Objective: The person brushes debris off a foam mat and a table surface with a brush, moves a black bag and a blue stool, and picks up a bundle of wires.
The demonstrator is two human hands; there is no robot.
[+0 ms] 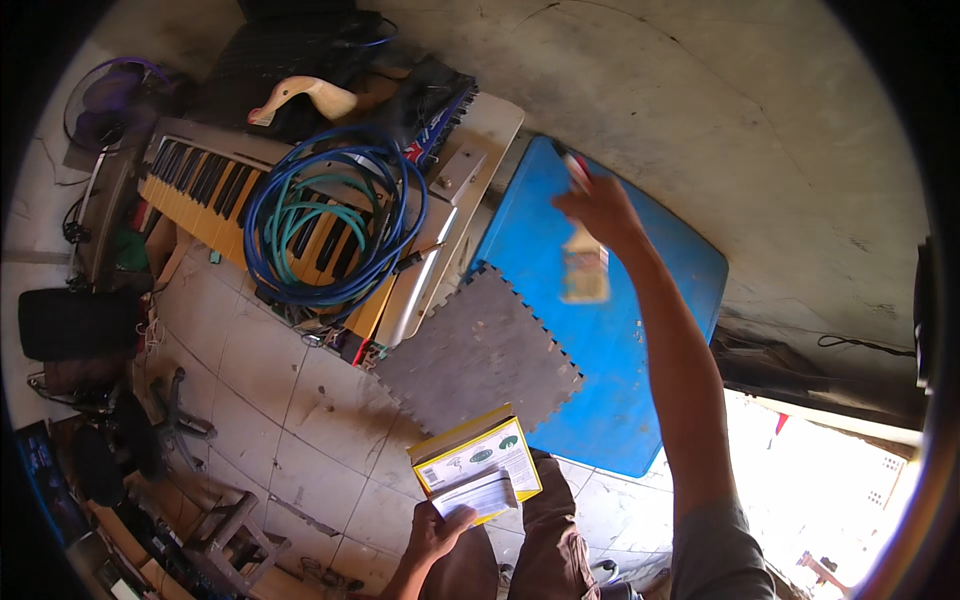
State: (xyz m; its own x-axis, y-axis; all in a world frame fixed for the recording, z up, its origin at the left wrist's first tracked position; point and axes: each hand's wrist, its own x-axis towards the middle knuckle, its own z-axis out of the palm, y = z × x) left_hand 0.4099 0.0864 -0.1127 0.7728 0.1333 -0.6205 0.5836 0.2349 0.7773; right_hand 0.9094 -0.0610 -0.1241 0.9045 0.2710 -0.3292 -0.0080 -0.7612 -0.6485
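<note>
My left hand (440, 530) is closed at the bottom centre. It grips a yellow and white cardboard box (520, 462), and a white, flat packet or paper stack (472, 497) lies against the box under my thumb. My right arm stretches far out over a blue tabletop (660, 300). My right hand (603, 208) is smeared by motion, so its grip is unclear. A narrow red and white thing (574, 166) with a dark end shows at its fingers. Just below the hand is a blurred yellowish, pale packet (585, 270); whether it touches the hand or the table cannot be made out.
A grey foam mat (480, 350) with toothed edges overlaps the blue surface. To the left, coiled blue hose (255, 240) lies on a keyboard (200, 185), near a wooden duck head (310, 97). A wooden stool (235, 540) stands lower left. A wall (800, 180) runs behind the table.
</note>
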